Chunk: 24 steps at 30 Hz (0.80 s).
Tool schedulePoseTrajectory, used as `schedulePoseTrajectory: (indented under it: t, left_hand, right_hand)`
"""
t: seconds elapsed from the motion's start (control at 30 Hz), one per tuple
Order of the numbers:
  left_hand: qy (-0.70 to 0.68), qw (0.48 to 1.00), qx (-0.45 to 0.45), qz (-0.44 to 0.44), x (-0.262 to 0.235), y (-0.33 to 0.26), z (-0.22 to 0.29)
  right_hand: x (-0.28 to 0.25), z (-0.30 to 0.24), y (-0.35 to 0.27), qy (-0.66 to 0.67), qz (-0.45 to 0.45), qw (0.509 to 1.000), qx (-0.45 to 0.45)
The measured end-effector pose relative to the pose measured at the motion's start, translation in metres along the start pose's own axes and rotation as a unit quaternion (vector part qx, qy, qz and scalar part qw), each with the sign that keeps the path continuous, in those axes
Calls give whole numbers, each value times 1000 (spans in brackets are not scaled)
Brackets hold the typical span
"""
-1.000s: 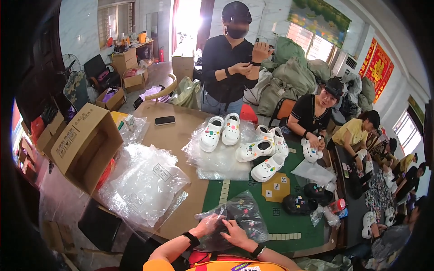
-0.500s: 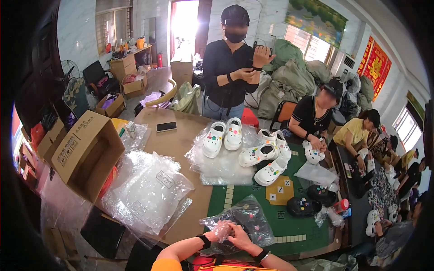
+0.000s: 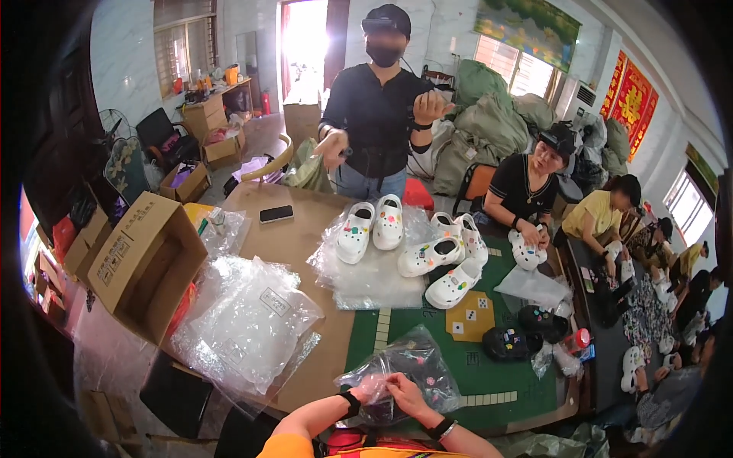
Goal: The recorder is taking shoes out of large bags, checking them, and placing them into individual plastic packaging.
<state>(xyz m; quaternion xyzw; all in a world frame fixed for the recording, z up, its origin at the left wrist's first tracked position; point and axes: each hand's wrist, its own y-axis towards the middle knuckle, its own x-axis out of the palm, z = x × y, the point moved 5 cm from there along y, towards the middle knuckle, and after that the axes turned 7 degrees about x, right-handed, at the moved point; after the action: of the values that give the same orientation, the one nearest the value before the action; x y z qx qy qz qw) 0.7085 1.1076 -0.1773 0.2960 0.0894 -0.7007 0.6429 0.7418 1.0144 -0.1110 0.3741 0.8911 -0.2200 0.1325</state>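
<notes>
A clear plastic bag [image 3: 421, 337] lies at the near edge of the table, with black clogs [image 3: 416, 368] inside that carry small colourful charms. My left hand [image 3: 372, 389] is closed at the bag's left side, its fingers partly veiled by the shiny film. Right beside it, my right hand [image 3: 406, 395] pinches the film at the bag's near edge. Just beyond, several white clogs with colourful charms [image 3: 452, 284] stand in the middle of the table. One white pair [image 3: 355, 234] rests on a stack of clear bags [image 3: 374, 294].
Left of my hands lies a pile of clear plastic bags [image 3: 244, 328], beside an open cardboard box [image 3: 145, 263]. A phone [image 3: 276, 214] is farther back. Loose black clogs [image 3: 511, 344] and a red-lidded jar [image 3: 578, 340] stand at right. One person [image 3: 374, 114] stands across; others sit at right.
My hands stay at the bag with little movement. The standing person across the table has separated their hands, lowering one. The seated person at right has raised their head.
</notes>
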Motion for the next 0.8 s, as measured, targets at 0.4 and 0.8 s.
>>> schedulePoseTrajectory:
  t: [0.4, 0.8]
  left_hand:
    - [4, 987, -158, -30, -18, 48, -23]
    - [140, 951, -212, -177, 71, 32, -30]
  right_hand:
    - [29, -23, -28, -65, -178, 963, -189]
    - [0, -23, -45, -189, -55, 956, -220]
